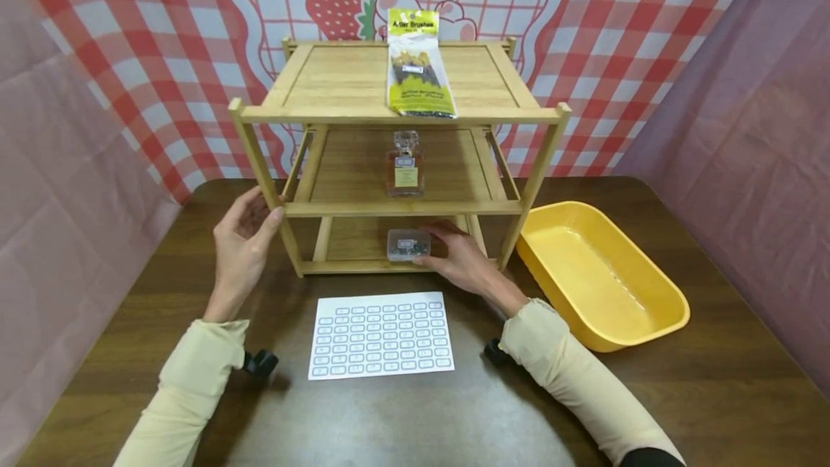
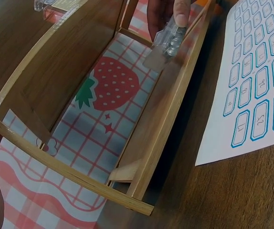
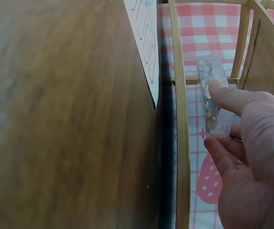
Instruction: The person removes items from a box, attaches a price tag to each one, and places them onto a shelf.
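A three-tier wooden shelf rack point(image 1: 402, 209) stands on the table. My left hand point(image 1: 243, 251) grips its left front post at the middle tier, thumb in front and fingers partly hidden behind. At the bottom tier, my right hand point(image 1: 460, 258) pinches a small clear plastic box point(image 1: 408, 243) by its right side. Small shiny round pieces show inside the box point(image 3: 213, 102) in the right wrist view, and a label is on its lid. On the middle tier stands a perfume bottle point(image 1: 405, 177) with a label. A pack of artist brushes point(image 1: 420, 96) lies on the top tier.
A sheet of numbered labels point(image 1: 382, 337) lies on the table in front of the rack, its top left label gone. To the right sits a yellow plastic basin point(image 1: 677, 308), close to the rack's right post. A checkered cloth point(image 1: 596, 42) hangs behind.
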`<state>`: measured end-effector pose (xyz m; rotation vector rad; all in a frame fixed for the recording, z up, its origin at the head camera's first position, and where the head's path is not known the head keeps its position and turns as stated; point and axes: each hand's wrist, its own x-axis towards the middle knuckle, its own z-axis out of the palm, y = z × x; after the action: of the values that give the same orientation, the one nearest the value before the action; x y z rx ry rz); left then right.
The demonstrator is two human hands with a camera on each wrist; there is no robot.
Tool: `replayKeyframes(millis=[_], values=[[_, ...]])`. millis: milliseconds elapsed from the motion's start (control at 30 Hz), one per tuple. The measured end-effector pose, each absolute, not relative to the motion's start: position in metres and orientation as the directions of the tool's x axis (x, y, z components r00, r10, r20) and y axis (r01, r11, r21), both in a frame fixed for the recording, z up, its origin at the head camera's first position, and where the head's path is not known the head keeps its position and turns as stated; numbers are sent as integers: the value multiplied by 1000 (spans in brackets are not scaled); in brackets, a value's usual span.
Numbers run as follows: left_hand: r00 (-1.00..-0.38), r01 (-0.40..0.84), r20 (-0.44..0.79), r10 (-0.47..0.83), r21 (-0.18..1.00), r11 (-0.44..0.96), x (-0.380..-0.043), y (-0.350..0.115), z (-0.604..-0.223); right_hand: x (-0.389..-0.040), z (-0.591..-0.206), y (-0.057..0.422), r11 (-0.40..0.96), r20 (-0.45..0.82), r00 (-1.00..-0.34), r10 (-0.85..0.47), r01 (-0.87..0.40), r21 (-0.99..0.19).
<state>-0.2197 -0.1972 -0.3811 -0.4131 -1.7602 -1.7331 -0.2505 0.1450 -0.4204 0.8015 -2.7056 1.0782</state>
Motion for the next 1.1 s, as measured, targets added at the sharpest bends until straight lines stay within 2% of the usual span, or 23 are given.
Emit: replayKeyframes(millis=[267,633,1100], values=[[-753,618,627,-201,778,114,-220,-196,-381,-253,-420,142,626,267,-868,-418,-488,-608],[-749,618,633,-194,774,139,-219,-197,-382,-261,-424,140,600,295,-845,-446,-527,-602],[-745,624,639,-193,769,135,-220,-197,-382,-266,-426,135,602,286,-847,-449,-523,-603]])
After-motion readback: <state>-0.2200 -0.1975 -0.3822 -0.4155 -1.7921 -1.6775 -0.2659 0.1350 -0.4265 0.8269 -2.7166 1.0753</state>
